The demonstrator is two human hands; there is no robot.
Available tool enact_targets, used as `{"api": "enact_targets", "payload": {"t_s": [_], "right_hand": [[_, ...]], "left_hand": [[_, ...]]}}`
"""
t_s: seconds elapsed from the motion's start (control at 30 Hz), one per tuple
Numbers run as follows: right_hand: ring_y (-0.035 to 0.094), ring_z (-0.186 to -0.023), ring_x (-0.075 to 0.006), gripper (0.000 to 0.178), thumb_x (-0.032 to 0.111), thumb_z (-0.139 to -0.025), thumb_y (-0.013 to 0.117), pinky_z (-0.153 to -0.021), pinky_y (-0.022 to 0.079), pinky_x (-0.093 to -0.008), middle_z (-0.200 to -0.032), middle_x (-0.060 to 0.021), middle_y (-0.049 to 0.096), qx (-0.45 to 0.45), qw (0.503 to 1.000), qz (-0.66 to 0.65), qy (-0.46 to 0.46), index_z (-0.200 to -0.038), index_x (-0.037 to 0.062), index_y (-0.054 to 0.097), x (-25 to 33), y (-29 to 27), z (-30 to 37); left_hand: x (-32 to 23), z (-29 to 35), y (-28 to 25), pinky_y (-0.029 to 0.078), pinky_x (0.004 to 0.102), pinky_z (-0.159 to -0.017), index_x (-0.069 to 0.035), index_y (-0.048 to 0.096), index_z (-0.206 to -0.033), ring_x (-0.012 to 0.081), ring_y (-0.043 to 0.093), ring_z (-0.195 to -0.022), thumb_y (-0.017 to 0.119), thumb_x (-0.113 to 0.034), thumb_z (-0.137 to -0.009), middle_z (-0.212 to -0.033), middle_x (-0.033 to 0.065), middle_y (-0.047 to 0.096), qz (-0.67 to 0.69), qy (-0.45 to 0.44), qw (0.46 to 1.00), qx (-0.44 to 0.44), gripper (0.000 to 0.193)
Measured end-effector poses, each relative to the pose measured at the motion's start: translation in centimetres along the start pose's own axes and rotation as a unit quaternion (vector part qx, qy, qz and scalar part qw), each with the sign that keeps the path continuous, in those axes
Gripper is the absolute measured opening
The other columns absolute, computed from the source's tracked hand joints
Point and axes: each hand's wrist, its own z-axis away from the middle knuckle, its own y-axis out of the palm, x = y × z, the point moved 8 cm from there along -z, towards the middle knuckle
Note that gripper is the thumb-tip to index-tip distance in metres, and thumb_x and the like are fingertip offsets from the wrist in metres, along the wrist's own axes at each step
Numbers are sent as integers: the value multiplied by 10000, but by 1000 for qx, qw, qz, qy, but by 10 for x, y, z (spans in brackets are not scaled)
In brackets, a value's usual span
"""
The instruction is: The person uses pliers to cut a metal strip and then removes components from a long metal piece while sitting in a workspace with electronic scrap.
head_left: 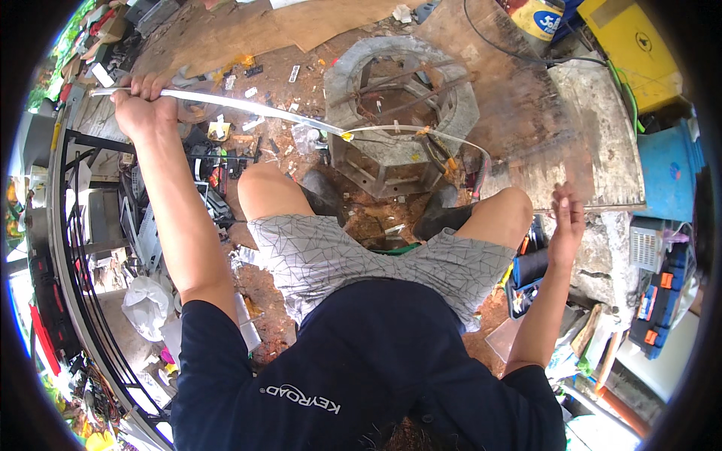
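My left hand (147,105) is raised at the far left, its fingers closed round one end of a long, narrow white strip (241,105). The strip slants down to the right, and its far end meets the near left rim of an octagonal grey metal frame (342,98). From there a thin pale cord (451,137) arches over the frame towards a red and dark cable (481,177) by my right knee. My right hand (568,222) is up at the right, holding nothing, with its fingers apart. It is nearest to the front edge of a worn plywood board (594,143).
Rusty bars cross the frame's opening. Scraps litter the brown ground (278,83). On the left stand a black metal rack (71,218) and a white plastic bag (147,307). A yellow case (632,52), a blue bucket (669,177) and a blue toolbox (662,308) line the right.
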Motion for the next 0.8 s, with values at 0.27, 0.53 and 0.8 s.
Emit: {"api": "enact_targets", "payload": {"t_s": [0.27, 0.53, 0.8], "right_hand": [[552, -1137, -339, 650, 402, -797, 711, -972, 422, -421, -1245, -186, 570, 279, 874, 245, -313, -1276, 9, 514, 97, 198, 32], [652, -694, -266, 181, 213, -854, 657, -628, 500, -354, -823, -125, 679, 288, 912, 140, -257, -924, 51, 697, 83, 280, 53], [660, -723, -219, 123, 89, -855, 669, -670, 508, -290, -847, -134, 692, 193, 946, 39, -258, -937, 0, 688, 82, 276, 47]], "left_hand": [[42, 7, 41, 269, 232, -427, -98, 426, -855, 103, 282, -493, 230, -457, -1018, -623, -7, 343, 0, -64, 998, 21, 441], [55, 15, 65, 369, 251, -567, -41, 491, -1042, 115, 373, -643, 262, -380, -1033, -779, 14, 421, -42, -49, 996, 56, 409], [134, 106, 108, 356, 456, -1083, 58, 226, -1379, 340, 415, -1280, 240, -509, -983, -1403, 246, 362, -84, -81, 993, 37, 691]]}}
